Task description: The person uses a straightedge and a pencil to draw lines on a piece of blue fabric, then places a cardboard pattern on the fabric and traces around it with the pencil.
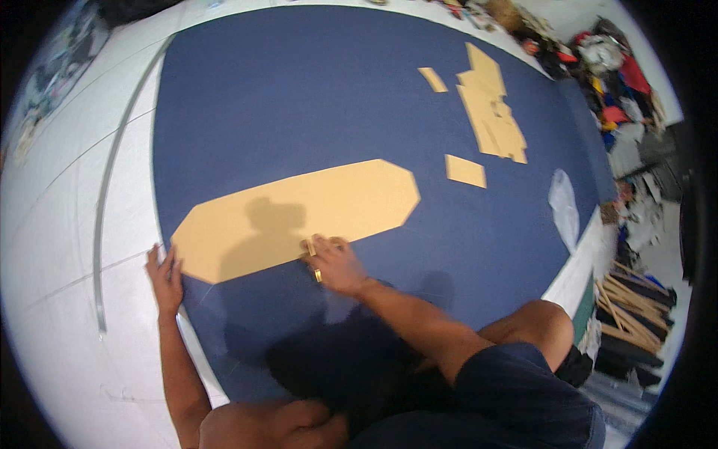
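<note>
A long tan board [329, 198] with cut-off corners, like a flat cardboard template, lies slantwise on a large dark blue sheet [299, 90]. Fingers apart, my left hand [165, 283] rests at the board's left end, by the sheet's left edge. My right hand [338, 263] is closed at the board's near edge, right of its middle. Small yellowish bits show at its fingers, but I cannot make out what it holds. Shadows of my head and arm fall across the board.
Several tan pieces [490, 112] lie at the sheet's far right, with a smaller one [465, 171] nearer. A clear plastic bag [564, 206] sits by the right edge. A grey strip [109, 179] lies on white floor at left. Wooden sticks [636, 307] and clutter line the right.
</note>
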`<state>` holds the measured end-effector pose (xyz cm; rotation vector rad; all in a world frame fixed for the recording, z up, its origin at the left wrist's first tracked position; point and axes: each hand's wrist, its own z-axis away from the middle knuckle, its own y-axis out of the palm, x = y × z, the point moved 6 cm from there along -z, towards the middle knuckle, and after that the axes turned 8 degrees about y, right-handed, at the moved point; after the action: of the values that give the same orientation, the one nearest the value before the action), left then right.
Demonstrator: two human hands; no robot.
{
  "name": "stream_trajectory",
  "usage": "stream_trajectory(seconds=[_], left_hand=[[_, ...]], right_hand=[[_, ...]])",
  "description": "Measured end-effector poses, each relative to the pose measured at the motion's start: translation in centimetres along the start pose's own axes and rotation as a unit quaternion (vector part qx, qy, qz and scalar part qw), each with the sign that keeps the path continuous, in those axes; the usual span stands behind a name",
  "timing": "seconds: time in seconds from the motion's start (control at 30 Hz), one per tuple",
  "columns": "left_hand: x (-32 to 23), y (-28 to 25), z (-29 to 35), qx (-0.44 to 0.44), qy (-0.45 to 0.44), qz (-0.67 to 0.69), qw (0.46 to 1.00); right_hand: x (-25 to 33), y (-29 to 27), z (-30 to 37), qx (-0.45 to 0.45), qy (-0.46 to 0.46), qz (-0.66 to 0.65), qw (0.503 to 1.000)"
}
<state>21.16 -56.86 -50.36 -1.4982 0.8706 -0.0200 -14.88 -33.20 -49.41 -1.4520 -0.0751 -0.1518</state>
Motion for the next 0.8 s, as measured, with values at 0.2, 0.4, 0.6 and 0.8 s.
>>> stream_trajectory(seconds=[0.2,0.4,0.6,0.8], left_hand=[[-1.2,-0.7,-0.3,0.011,-0.016,-0.025,1.000],[-1.2,-1.5,0.1,-0.005,-0.023,-0.016,1.000],[-2.3,-1.8,-0.2,-0.014,-0.011,-0.032,0.999],[-2.4,-2.1,0.1,-0.027,-0.007,-0.018,0.999]], right_hand=[[0.5,-1.7,0.6,-0.022,0.023,-0.074,0.997],[1.2,-2.7,0.6,-0.082,-0.003,-0.060,0.995],[1.2,-4.1,0.6,-0.124,-0.012,-0.060,0.990],[1.3,-4.0,0.8,-0.112,-0.018,-0.046,0.992]])
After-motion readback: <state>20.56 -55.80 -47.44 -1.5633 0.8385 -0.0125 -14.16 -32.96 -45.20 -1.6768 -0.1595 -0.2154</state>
